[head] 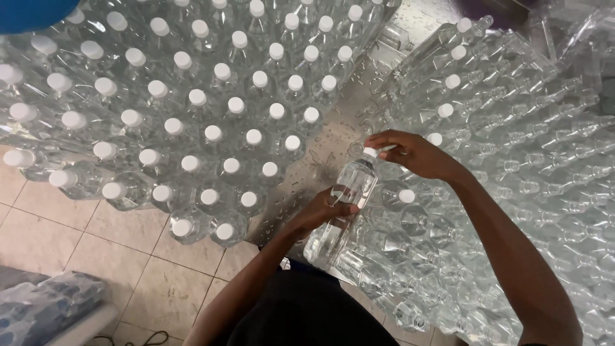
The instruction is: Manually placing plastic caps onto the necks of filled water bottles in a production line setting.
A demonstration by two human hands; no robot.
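A clear plastic bottle [343, 202] with no label lies tilted across a wet metal table [333, 138], its neck pointing up and away from the person. The left hand [320, 208] wraps around the middle of this bottle, fingers curled against its side. The right hand [410, 152] sits at the neck of the bottle, fingertips pinched together on the white cap [370, 152].

Left of the bottle stands a big block of upright capped bottles [192, 109], all clear and unlabelled, their round white caps set in rows. Right of the bottle lies a heap of clear bottles on their sides [512, 166]; most are uncapped, while a few near its left edge carry white caps. Below and left of the bottle is a beige tiled floor [96, 243], and on it, far to the lower left, a clear plastic bag [45, 304] over bluish contents. A blue rounded object [29, 13] shows far to the upper left, above the standing bottles.
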